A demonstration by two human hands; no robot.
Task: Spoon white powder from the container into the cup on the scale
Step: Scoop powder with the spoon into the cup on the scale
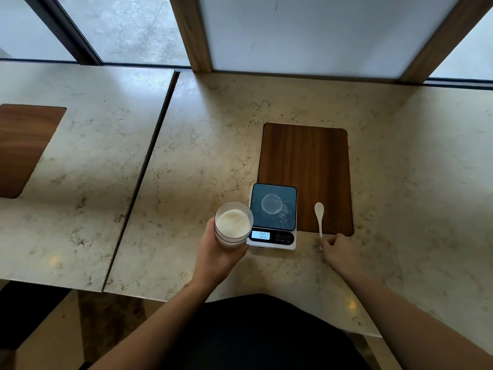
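My left hand (219, 252) grips a clear round container (233, 223) of white powder, held just left of the scale. The scale (273, 218) has a dark glass top and a lit display. A small clear cup (271, 204) stands in the middle of its top. A white spoon (319, 217) lies to the right of the scale, bowl pointing away from me, partly on the wooden board. My right hand (336, 248) pinches the near end of the spoon's handle, with the spoon still lying flat.
A dark wooden board (306, 161) is set into the marble counter (200, 145) behind and right of the scale. A seam (149, 161) splits the counter from a second slab at the left with another wooden inset (24, 145). A window frame rises behind.
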